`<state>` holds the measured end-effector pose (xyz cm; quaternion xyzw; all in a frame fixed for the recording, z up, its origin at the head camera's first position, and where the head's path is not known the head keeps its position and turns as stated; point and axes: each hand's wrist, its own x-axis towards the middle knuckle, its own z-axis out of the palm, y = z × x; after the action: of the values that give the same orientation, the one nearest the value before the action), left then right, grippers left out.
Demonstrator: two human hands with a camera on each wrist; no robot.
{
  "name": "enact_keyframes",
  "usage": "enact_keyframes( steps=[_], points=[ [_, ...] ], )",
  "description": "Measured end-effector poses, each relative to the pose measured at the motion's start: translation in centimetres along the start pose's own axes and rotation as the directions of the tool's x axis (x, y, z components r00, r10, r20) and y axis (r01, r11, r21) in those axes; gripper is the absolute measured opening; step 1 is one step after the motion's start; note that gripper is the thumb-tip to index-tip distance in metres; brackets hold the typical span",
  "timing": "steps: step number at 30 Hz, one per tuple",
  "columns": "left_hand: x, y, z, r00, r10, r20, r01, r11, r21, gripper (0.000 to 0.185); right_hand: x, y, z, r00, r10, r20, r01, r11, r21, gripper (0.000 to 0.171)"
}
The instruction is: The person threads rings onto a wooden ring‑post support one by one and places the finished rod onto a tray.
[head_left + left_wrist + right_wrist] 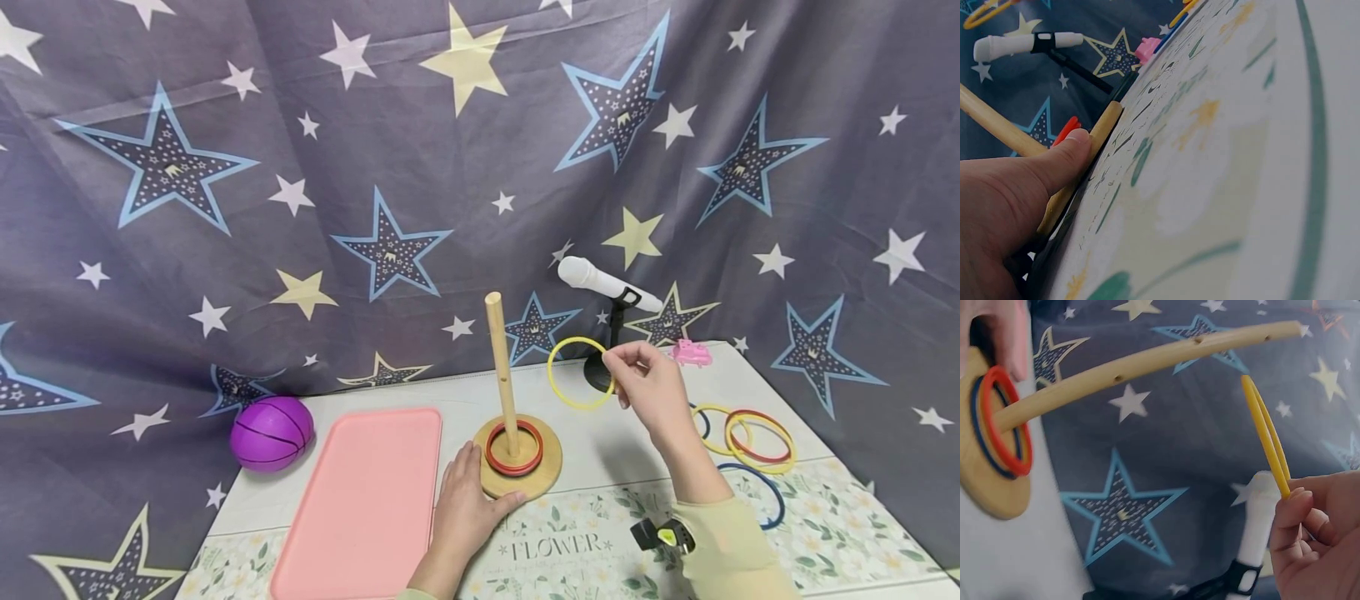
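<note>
A wooden peg stand (501, 375) rises from a round base, with a red ring (538, 454) lying around the foot of its peg. Under it a dark blue ring (979, 428) shows in the right wrist view. My left hand (467, 504) holds the base at its near left edge, fingers along the side and thumb (1072, 150) on the rim. My right hand (648, 387) pinches a yellow ring (552, 379) between thumb and fingertips. That ring is held up in the air, right of the peg and below the height of its top.
A pink tray (360, 500) lies left of the stand, with a purple ball (272, 433) beyond it. Behind my right hand stands a white microphone (592, 277) on a black stand. Several loose rings, including a blue ring (780, 504), and a pink toy (692, 353) lie at right.
</note>
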<state>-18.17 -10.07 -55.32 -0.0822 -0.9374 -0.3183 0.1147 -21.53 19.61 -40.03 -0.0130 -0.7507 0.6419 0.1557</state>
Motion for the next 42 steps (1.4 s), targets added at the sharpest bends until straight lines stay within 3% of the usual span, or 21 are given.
enact_keyframes(
  steps=[11,20,42],
  points=[
    [0.0,0.0,0.0,1.0,0.004,0.001,-0.004,1.0,0.002,0.116,-0.7,-4.5,0.8,0.989,-0.145,0.013,0.143,0.986,0.086,0.027],
    [0.1,-0.1,0.1,1.0,0.004,0.002,-0.004,1.0,-0.004,0.116,-0.6,-6.9,1.8,0.975,-0.22,0.035,0.214,0.967,0.137,0.025],
    [0.0,0.2,-0.1,1.0,0.006,-0.005,-0.006,1.0,-0.005,0.115,0.2,-10.4,5.2,0.952,-0.298,0.077,0.281,0.943,0.179,0.017]
  ],
)
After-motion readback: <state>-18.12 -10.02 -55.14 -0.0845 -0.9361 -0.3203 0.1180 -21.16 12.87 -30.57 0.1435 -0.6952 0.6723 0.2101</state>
